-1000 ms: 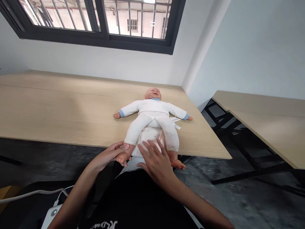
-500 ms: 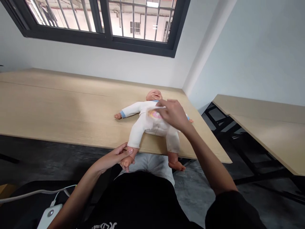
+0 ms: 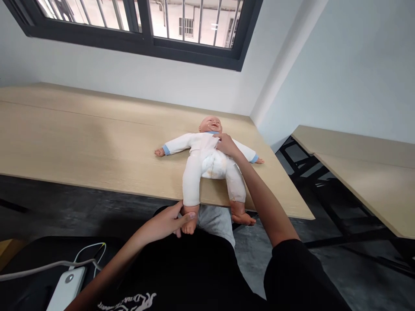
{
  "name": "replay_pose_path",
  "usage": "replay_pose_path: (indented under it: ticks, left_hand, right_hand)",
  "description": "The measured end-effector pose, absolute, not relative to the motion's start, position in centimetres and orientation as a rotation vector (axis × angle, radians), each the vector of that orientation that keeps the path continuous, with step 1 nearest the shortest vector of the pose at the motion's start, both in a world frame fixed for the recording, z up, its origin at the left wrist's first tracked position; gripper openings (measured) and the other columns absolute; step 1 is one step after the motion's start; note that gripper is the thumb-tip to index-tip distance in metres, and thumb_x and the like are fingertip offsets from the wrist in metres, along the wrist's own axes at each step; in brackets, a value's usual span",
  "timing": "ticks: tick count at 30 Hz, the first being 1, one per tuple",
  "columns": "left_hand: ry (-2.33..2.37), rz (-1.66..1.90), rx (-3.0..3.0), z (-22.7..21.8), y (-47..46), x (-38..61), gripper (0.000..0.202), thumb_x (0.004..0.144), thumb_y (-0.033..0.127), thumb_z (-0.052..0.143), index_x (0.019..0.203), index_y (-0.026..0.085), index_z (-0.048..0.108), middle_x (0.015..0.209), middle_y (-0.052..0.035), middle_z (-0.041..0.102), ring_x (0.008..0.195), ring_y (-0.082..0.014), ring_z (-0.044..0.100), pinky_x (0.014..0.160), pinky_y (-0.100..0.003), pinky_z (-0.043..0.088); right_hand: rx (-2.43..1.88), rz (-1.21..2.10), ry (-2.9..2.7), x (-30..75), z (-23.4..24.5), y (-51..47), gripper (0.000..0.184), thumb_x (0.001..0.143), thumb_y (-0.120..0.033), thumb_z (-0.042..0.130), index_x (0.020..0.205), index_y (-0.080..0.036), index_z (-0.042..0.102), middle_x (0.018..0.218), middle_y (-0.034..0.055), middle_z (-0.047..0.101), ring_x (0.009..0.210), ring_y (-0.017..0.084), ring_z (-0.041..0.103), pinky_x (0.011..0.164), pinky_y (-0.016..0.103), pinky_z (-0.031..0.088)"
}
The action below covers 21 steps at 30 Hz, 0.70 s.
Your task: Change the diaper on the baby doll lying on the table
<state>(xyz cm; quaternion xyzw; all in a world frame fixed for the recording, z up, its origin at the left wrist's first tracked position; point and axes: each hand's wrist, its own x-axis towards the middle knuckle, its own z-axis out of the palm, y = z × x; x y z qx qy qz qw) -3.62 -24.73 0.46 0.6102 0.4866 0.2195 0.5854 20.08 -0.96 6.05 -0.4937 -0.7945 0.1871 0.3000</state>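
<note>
A baby doll in a white suit with blue cuffs lies on its back on the wooden table, its feet sticking out past the front edge. My left hand is wrapped round the ankle on the left side, thumb on top of the foot. Over the doll's chest, my right hand pinches a thin white cloth; its fingertips are partly hidden. Whether that cloth belongs to the suit I cannot tell. Between the doll's legs a white diaper shows, with yellowish-brown marks.
The table runs off to the left below a barred window. A second table stands to the right beyond a gap. At lower left, a white power bank with a cable lies on a black seat.
My right hand has come down onto the doll's chest from above its belly, bringing the diaper front into view. The doll's held leg has shifted right with my left hand around it.
</note>
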Motion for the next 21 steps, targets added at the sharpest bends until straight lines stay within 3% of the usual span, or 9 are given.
replay_pose_path:
  ticks: [2, 4, 7, 9, 12, 15, 21]
  left_hand:
    - [1.356, 0.618, 1.624, 2.4, -24.5, -3.5, 0.041, 0.084, 0.059, 0.064, 0.085, 0.018, 0.063, 0.072, -0.0039, 0.062, 0.065, -0.0208, 0.057, 0.064, -0.030, 0.042]
    - [1.554, 0.800, 1.825, 4.5, -23.6, -2.6, 0.041, 0.086, 0.058, 0.062, 0.074, 0.019, 0.060, 0.072, -0.0056, 0.061, 0.073, -0.0243, 0.057, 0.073, -0.034, 0.042]
    - [1.396, 0.973, 2.220, 6.4, -20.4, 0.0, 0.034, 0.095, 0.050, 0.052, 0.095, 0.020, 0.067, 0.102, -0.0102, 0.068, 0.107, -0.0296, 0.058, 0.100, -0.043, 0.038]
    - [1.085, 0.786, 2.507, 6.6, -17.5, 2.1, 0.029, 0.097, 0.043, 0.052, 0.114, 0.025, 0.067, 0.128, -0.0062, 0.064, 0.134, -0.0285, 0.044, 0.120, -0.048, 0.015]
    - [0.852, 0.495, 2.689, 6.3, -12.8, 4.1, 0.034, 0.099, 0.039, 0.050, 0.131, 0.033, 0.061, 0.153, -0.0008, 0.046, 0.148, -0.0274, 0.028, 0.120, -0.056, -0.013]
    - [0.837, 0.335, 2.726, 6.2, -9.1, 4.3, 0.043, 0.102, 0.042, 0.042, 0.145, 0.037, 0.047, 0.161, 0.0013, 0.033, 0.152, -0.0274, 0.020, 0.119, -0.061, -0.010]
    - [0.830, 0.227, 2.665, 7.1, -5.6, 3.8, 0.054, 0.102, 0.058, 0.029, 0.149, 0.036, 0.041, 0.161, 0.0003, 0.032, 0.153, -0.0247, 0.018, 0.121, -0.057, 0.000]
  right_hand:
    - [-1.316, 0.520, -2.104, 20.0, 5.8, -0.9, 0.022, 0.071, -0.010, 0.054, 0.085, -0.012, 0.071, 0.087, 0.0046, 0.071, 0.084, 0.021, 0.060, 0.077, 0.027, 0.044]
    - [-1.330, 0.519, -2.083, 19.7, 5.6, -0.8, 0.023, 0.070, -0.011, 0.055, 0.087, -0.012, 0.070, 0.089, 0.0053, 0.070, 0.084, 0.021, 0.060, 0.077, 0.028, 0.044]
    - [-1.288, 0.483, -2.042, 19.3, 5.3, -0.5, 0.027, 0.070, -0.013, 0.056, 0.094, -0.013, 0.067, 0.105, 0.0074, 0.069, 0.085, 0.021, 0.059, 0.078, 0.029, 0.045]
    - [-1.240, 0.419, -2.038, 19.5, 5.4, -0.5, 0.029, 0.070, -0.015, 0.056, 0.097, -0.014, 0.065, 0.111, 0.0083, 0.067, 0.085, 0.020, 0.058, 0.078, 0.029, 0.045]
    - [-1.257, 0.291, -1.939, 21.1, 5.9, -1.3, 0.023, 0.081, -0.027, 0.056, 0.098, -0.014, 0.064, 0.099, 0.0081, 0.067, 0.085, 0.020, 0.058, 0.079, 0.030, 0.045]
    - [-1.354, 0.208, -1.750, 24.3, 6.0, -3.6, 0.029, 0.090, -0.042, 0.053, 0.089, -0.016, 0.064, 0.090, 0.0075, 0.067, 0.084, 0.021, 0.059, 0.079, 0.031, 0.043]
    - [-1.802, 0.235, -1.711, 30.5, 2.6, -10.0, 0.031, 0.087, -0.046, 0.061, 0.077, -0.017, 0.064, 0.084, 0.0083, 0.068, 0.080, 0.024, 0.061, 0.075, 0.034, 0.042]
